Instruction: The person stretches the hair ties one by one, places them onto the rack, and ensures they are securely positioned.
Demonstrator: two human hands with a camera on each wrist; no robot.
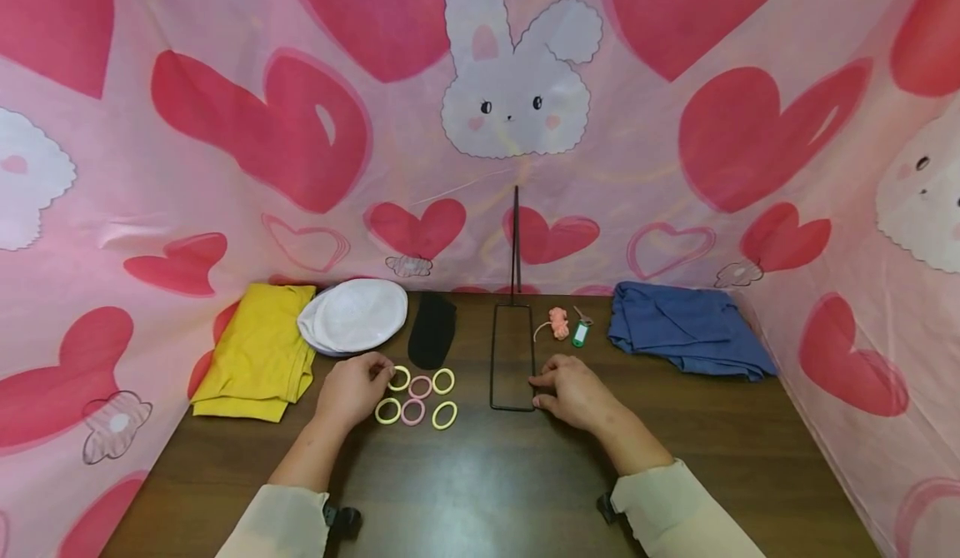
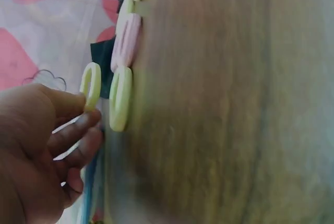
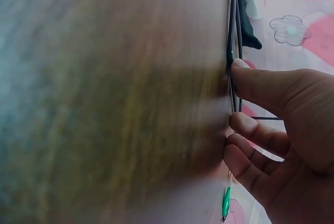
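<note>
In the head view my left hand (image 1: 356, 390) is at the left of a small group of rings. Its thumb and forefinger pinch a yellow ring (image 2: 92, 85), raised on edge in the left wrist view. Close by lie more yellow rings (image 1: 444, 416) and two pink rings (image 1: 413, 412). A black wire stand (image 1: 491, 358) has a flat rectangular base and a thin upright at its back. My right hand (image 1: 576, 393) rests at the base's right side. In the right wrist view the thumb (image 3: 245, 80) and fingertips touch that rail, spaced apart along it.
Along the back are a folded yellow cloth (image 1: 258, 350), a white round cap (image 1: 360, 316) and a black cloth piece (image 1: 432, 331). Right of the stand lie a coral yarn bundle (image 1: 558, 323), a key with green tag (image 1: 581, 333) and a folded blue cloth (image 1: 682, 329).
</note>
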